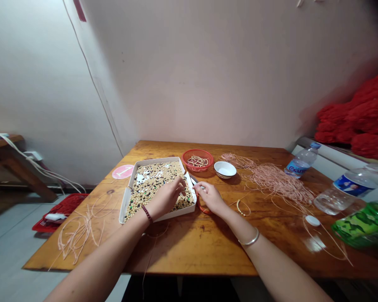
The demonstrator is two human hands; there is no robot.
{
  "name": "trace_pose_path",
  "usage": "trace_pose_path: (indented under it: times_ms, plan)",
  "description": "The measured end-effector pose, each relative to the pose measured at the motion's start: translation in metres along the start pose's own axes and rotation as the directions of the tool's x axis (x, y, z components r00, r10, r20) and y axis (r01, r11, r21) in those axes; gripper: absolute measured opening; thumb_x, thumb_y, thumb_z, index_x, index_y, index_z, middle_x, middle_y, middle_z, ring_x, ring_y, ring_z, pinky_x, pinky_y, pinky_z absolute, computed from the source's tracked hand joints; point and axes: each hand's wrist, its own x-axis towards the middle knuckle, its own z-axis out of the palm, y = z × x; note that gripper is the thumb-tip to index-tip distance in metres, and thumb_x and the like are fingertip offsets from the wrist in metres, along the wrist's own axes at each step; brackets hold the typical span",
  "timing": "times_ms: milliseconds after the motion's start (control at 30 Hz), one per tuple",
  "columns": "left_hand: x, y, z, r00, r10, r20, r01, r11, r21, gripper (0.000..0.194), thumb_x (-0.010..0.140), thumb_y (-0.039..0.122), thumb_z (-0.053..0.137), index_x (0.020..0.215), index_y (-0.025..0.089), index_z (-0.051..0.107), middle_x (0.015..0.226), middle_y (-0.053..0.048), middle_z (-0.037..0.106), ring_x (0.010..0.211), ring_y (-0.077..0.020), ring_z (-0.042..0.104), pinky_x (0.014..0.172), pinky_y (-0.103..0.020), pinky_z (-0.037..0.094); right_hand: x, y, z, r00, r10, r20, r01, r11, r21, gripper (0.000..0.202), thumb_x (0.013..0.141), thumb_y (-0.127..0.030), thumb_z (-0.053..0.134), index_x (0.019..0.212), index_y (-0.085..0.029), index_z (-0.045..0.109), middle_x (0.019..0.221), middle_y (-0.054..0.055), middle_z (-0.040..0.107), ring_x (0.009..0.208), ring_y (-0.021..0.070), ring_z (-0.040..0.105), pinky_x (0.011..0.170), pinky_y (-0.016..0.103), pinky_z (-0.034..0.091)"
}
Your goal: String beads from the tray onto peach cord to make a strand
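My left hand [171, 195] is over the right part of a shallow white box [157, 217] of small beads [159, 180], mostly cream with black and green ones. Its fingers are curled together, and what they hold is too small to make out. Just past the box's right side, my right hand [210, 197] has thumb and forefinger pinched; what lies between them cannot be made out. Scissors with orange handles [204, 209] lie partly hidden beneath the right hand. A short beaded string [239, 207] rests on the table right of that hand.
Behind the box stand a red basket [198, 160] with beaded strings and a white bowl [225, 169]. A heap of pink cords [271, 180] spreads rightward toward plastic bottles [302, 161]. Loose cords [82, 235] lie left, near a round pink card [122, 171].
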Motion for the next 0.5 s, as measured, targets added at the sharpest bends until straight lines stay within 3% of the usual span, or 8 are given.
trace_pose_path:
  times_ms: [100, 233, 500]
  plan:
    - [-0.0002, -0.0014, 0.0014, 1.0, 0.002, -0.02, -0.001, 0.998, 0.063, 0.013, 0.094, 0.023, 0.034, 0.096, 0.021, 0.047, 0.085, -0.004, 0.066, 0.072, -0.0154, 0.06, 0.066, -0.025, 0.041, -0.0033, -0.0013, -0.0005, 0.998, -0.015, 0.063, 0.023, 0.992, -0.121, 0.038, 0.082, -0.05, 0.054, 0.086, -0.015, 0.07, 0.058, -0.001, 0.05, 0.049, 0.0086, 0.035, 0.046, 0.021, 0.022]
    - [-0.0006, -0.0021, 0.0022, 0.999, 0.013, -0.031, -0.01, 0.994, 0.108, 0.015, 0.095, 0.025, 0.033, 0.095, 0.02, 0.047, 0.084, -0.005, 0.065, 0.072, -0.0158, 0.059, 0.066, -0.025, 0.04, -0.0053, -0.0024, 0.0009, 0.991, 0.036, 0.13, -0.016, 0.988, -0.155, 0.039, 0.08, -0.051, 0.057, 0.086, -0.015, 0.071, 0.049, -0.004, 0.04, 0.044, 0.0076, 0.028, 0.045, 0.022, 0.018]
    - [-0.001, -0.0012, 0.0016, 0.999, 0.016, -0.046, -0.01, 0.989, 0.145, 0.018, 0.096, 0.027, 0.03, 0.092, 0.021, 0.047, 0.083, -0.004, 0.063, 0.07, -0.0156, 0.056, 0.066, -0.026, 0.04, -0.0045, -0.0073, 0.0023, 0.992, 0.062, 0.112, -0.046, 0.988, -0.145, 0.035, 0.076, -0.047, 0.06, 0.08, -0.013, 0.068, 0.049, -0.005, 0.034, 0.046, 0.0071, 0.025, 0.045, 0.022, 0.016]
